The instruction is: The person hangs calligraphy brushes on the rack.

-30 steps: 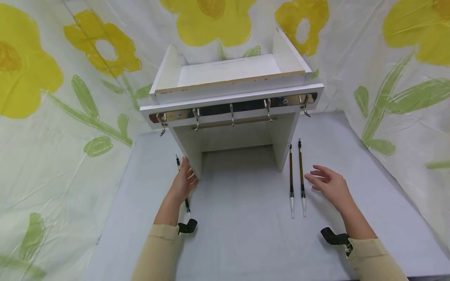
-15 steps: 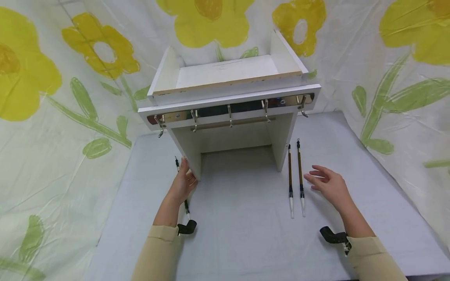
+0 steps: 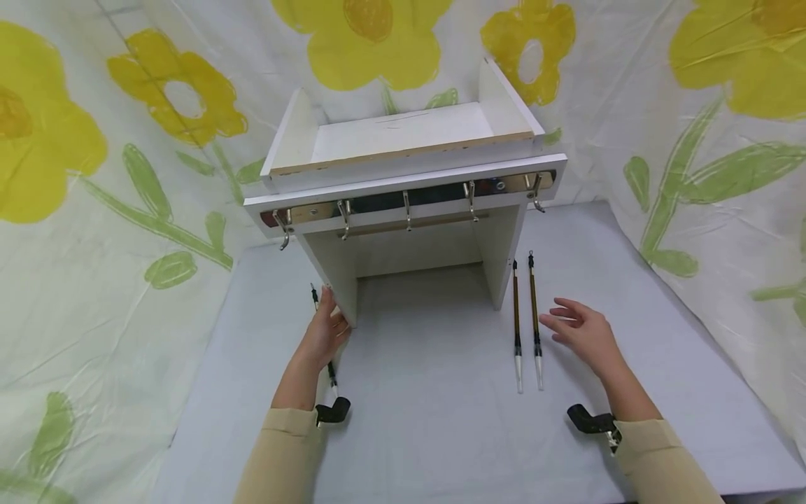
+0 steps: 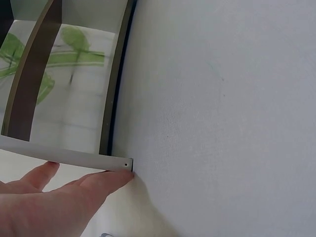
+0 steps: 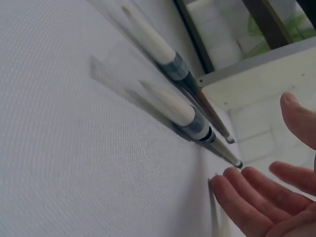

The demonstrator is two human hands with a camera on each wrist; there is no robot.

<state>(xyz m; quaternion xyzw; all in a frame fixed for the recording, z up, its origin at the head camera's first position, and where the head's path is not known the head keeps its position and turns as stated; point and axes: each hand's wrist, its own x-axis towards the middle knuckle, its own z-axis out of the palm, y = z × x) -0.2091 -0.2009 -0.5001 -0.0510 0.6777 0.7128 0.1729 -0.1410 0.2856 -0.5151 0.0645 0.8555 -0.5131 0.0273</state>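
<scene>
In the head view, the left hand is up against the lower front corner of a white shelf unit; its fingers cover part of a brush lying on the table, and the black wrist mount sits right at that brush's pale tip, so you only get bits of the left-side brush. The right hand is loosely spread and not holding anything, just beside the outer brush, with the inner brush between that one and the shelf. Left wrist cam: fingertips rest on the outer face of the panel, not wrapped round it, most of the hand's cropped off, and some little scrap at the bottom edge is too cut off to name. Right wrist cam: both brushes lie past the fingertips, pale tips pointing away, kinda blurry. Hand's cut off at the frame edge, and from this angle alone I can't tell the gap to the handle ends.
</scene>
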